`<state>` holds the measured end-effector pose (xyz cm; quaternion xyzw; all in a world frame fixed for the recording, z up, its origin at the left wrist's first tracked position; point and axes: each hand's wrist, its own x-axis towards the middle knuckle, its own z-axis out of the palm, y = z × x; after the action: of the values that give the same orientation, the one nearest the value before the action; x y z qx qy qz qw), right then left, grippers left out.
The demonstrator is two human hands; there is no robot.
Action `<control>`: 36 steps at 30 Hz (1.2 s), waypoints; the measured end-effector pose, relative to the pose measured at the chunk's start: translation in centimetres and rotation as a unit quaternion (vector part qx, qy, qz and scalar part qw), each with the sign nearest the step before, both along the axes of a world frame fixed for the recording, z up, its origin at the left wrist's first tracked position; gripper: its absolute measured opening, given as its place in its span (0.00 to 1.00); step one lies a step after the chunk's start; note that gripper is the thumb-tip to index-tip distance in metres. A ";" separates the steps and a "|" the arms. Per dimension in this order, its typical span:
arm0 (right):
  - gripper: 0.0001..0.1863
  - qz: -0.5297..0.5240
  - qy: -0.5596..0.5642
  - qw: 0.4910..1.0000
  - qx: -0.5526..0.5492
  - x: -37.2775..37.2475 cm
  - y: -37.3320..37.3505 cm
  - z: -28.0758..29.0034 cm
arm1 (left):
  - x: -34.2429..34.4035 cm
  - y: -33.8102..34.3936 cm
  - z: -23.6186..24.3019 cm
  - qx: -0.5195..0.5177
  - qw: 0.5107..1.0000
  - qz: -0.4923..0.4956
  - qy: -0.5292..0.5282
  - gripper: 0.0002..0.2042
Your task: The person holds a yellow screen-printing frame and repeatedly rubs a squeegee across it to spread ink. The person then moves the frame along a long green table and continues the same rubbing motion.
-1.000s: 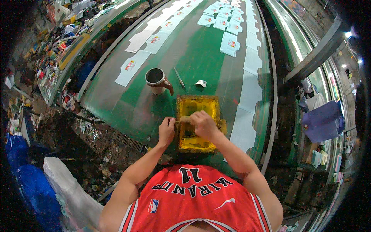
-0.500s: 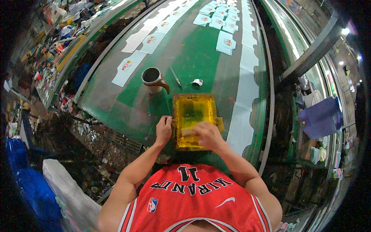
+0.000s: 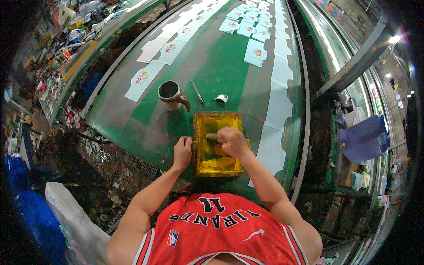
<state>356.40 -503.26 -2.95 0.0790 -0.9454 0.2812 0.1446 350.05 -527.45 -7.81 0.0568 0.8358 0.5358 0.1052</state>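
Note:
A screen-printing frame (image 3: 219,173) with yellow-stained wooden sides and yellow mesh lies on the green table in front of me. My left hand (image 3: 182,153) is closed at the frame's left side, seemingly around a small side grip that its fingers mostly cover. Over the mesh, my right hand (image 3: 234,141) is closed on a squeegee (image 3: 212,136); only its pale left end shows. Beyond the frame, to the left, stands a mug-like container (image 3: 175,106) with a brown handle and dark inside. A pen (image 3: 197,92) and a small crumpled white scrap (image 3: 221,98) lie nearby.
The long green table (image 3: 212,57) carries printed pale-blue fabric pieces (image 3: 145,80) along its left and more (image 3: 255,52) toward the far middle. Plain fabric pieces (image 3: 270,141) line the right. A grey post (image 3: 353,64) and purple container (image 3: 364,139) stand right; clutter (image 3: 66,48) lies left.
My right hand has pushed the squeegee away from me, from the frame's near part to its farther half. My left hand stays at the frame's side. The whole view has shifted slightly.

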 end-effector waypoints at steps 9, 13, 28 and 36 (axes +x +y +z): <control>0.19 0.002 0.047 0.997 0.064 12.0 -5.4 -0.6 | 0.4 0.2 1.5 0.005 1.000 -0.024 -0.017 0.19; 0.21 0.007 0.049 0.997 0.052 13.5 -5.8 -0.3 | 0.3 0.2 0.7 -0.060 0.995 -0.080 -0.007 0.29; 0.13 -0.128 0.031 0.991 -0.029 -7.2 6.1 1.1 | 0.2 0.0 0.8 -0.082 0.991 -0.092 0.044 0.32; 0.17 -0.120 -0.099 0.983 0.100 -17.1 6.4 -4.7 | -0.1 0.2 0.6 -0.091 0.992 -0.088 0.005 0.33</control>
<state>339.28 -496.82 -7.69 -0.0493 -0.9810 0.1720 0.0744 349.93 -527.29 -7.25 0.1233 0.8732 0.4461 0.1526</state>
